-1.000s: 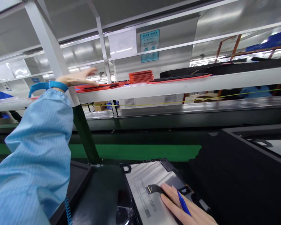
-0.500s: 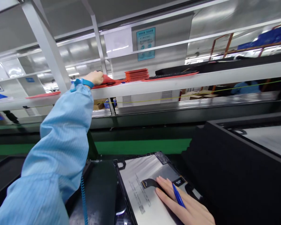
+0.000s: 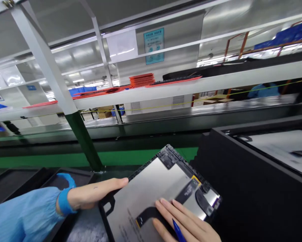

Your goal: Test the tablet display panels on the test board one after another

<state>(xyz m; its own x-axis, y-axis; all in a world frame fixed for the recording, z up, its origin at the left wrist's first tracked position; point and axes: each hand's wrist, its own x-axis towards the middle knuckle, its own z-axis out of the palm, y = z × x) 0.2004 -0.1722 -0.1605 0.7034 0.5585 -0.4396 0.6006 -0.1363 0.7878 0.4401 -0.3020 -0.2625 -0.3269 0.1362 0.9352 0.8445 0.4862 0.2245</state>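
Observation:
A silver-backed display panel [image 3: 151, 181] with a black frame lies tilted on the bench in front of me. My left hand [image 3: 98, 193], with a blue wrist strap [image 3: 65, 198] and a light blue sleeve [image 3: 22, 215], grips the panel's left edge. My right hand [image 3: 182, 223] rests on the panel's lower right part, over a black flex cable [image 3: 148, 213]. That hand holds a blue pen [image 3: 178, 231], whose lower end is out of view. The fingers cover part of the cable.
A black foam-lined tray [image 3: 241, 188] on the right holds another silver panel [image 3: 274, 148]. A dark tray [image 3: 17, 183] sits at left. Beyond a steel post [image 3: 82, 144], a white shelf [image 3: 166, 90] carries stacked red trays [image 3: 141, 80].
My left hand has come down from the red items on the shelf to the panel's edge. The panel has turned and tilted, and my right hand stays on it with the pen.

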